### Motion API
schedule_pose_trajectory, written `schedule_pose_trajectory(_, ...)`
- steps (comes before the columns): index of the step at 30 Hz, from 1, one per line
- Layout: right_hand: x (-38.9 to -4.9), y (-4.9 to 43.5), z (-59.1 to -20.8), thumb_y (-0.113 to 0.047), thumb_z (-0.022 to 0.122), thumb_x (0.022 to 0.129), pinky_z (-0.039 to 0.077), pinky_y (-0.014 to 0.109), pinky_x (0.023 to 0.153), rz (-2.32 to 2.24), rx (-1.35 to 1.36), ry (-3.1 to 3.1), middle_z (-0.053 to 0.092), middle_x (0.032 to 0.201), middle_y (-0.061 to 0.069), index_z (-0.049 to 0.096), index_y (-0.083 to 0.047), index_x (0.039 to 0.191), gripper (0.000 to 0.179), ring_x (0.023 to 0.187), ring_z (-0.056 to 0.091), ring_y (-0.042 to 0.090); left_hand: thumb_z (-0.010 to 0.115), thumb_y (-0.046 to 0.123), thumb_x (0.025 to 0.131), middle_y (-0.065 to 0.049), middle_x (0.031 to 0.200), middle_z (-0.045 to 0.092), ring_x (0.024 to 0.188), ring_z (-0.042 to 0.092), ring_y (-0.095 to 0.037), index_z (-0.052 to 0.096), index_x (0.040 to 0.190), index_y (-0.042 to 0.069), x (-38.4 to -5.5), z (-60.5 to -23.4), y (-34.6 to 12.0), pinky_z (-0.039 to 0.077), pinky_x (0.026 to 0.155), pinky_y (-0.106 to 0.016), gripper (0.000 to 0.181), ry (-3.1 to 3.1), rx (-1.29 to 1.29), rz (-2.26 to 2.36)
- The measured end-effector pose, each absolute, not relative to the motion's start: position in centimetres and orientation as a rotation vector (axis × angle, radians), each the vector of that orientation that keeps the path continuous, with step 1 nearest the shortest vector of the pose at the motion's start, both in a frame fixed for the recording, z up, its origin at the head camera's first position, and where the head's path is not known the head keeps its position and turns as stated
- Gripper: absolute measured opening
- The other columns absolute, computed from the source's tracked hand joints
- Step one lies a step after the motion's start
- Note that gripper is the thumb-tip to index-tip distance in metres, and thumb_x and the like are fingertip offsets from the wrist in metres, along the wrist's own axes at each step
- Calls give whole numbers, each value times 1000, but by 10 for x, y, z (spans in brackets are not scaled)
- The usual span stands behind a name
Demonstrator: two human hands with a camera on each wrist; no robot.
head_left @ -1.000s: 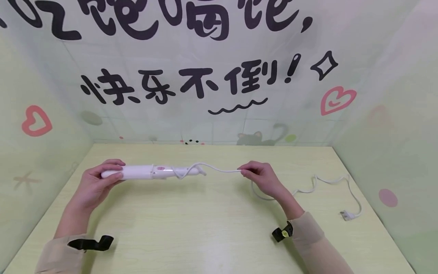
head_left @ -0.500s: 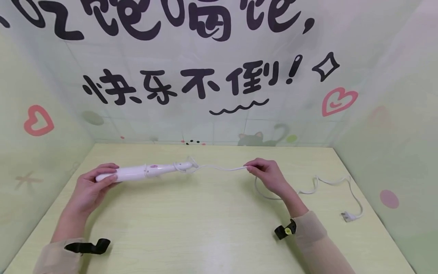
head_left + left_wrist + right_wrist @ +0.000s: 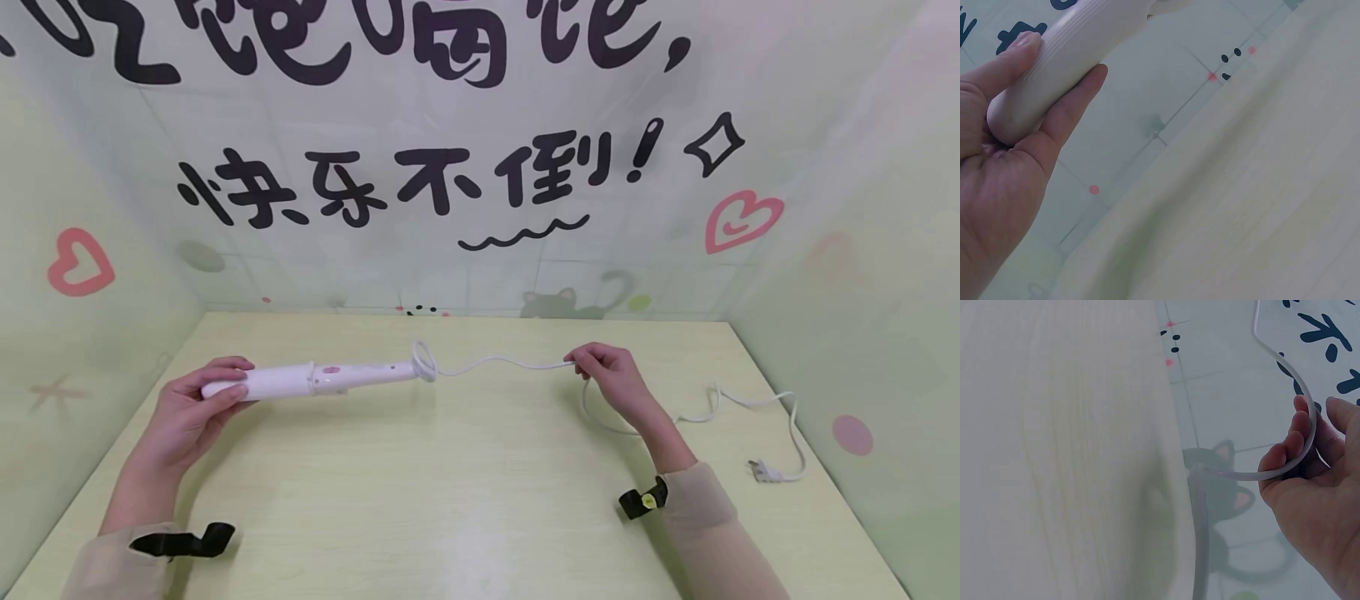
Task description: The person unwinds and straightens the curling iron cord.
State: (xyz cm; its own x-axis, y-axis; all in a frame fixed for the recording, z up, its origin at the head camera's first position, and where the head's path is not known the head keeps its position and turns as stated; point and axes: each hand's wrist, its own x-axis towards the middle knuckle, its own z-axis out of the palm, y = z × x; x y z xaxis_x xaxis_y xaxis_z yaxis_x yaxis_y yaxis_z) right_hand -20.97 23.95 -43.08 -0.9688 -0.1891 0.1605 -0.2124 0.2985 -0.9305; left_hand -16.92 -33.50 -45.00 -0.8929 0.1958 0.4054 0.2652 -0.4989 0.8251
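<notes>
A white hair styling iron [image 3: 281, 382], thick at one end with a slimmer handle and a pink mark, is held level above the table. My left hand [image 3: 187, 408] grips its rounded thick end, thumb on one side and fingers on the other; the left wrist view shows fine ridges along this end. From the handle's tip the white power cord [image 3: 495, 359] makes a small loop, then runs across to my right hand [image 3: 611, 379]. There, thumb and fingers pinch the cord, and it bends over the curled fingers [image 3: 1291, 447] in the right wrist view.
Past my right hand, the cord's remaining length lies in bends on the pale wooden table [image 3: 465, 483], ending in a plug [image 3: 765, 472] near the right side. Printed panels [image 3: 465, 275] enclose the back and both sides. Black camera mounts [image 3: 183, 543] sit on both wrists.
My right hand has moved right, drawing the cord along. The cord's turns around the handle have slid off to a loop at its tip. My left hand has shifted slightly left with the iron.
</notes>
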Motion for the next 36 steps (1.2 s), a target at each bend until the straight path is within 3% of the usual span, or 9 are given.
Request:
schedule_pose_trajectory(11,-211,233,-442,-9,50,109,55,25,78,1724,471,-2629,69,101,26,70,12,105,29,83,62,14,37,-32,94,-14,126,64,116,59,-24,68,113,-16,-172,-440,-328,55,90,-37,40,-1591,-772,-2566)
schedule_pose_trajectory(16,-210,230,-440,-10,47,110,58,27,83,1727,502,-2633,68,107,31,69,14,107,32,92,68,22,38,-32,94,-14,127,64,116,57,-24,69,112,-15,-173,-438,-326,56,90,-35,40,-1609,-778,-2561)
schedule_pose_trajectory(23,-214,223,-439,-12,46,111,57,28,88,1771,553,-2619,72,97,21,66,18,108,36,94,69,26,38,-32,93,-13,127,63,117,57,-24,70,113,-13,-175,-437,-324,55,91,-35,42,-1626,-813,-2546)
schedule_pose_trajectory(28,-216,216,-437,-12,44,111,58,29,85,1771,605,-2624,72,96,20,66,18,107,37,92,69,28,38,-32,94,-14,128,62,118,56,-24,69,114,-14,-175,-436,-323,54,92,-36,42,-1618,-842,-2555)
schedule_pose_trajectory(36,-220,200,-428,-13,43,112,59,41,88,1800,700,-2621,71,98,21,65,17,110,37,94,68,35,39,-32,93,-12,128,62,118,56,-23,71,113,-11,-174,-432,-323,55,92,-34,42,-1654,-856,-2545)
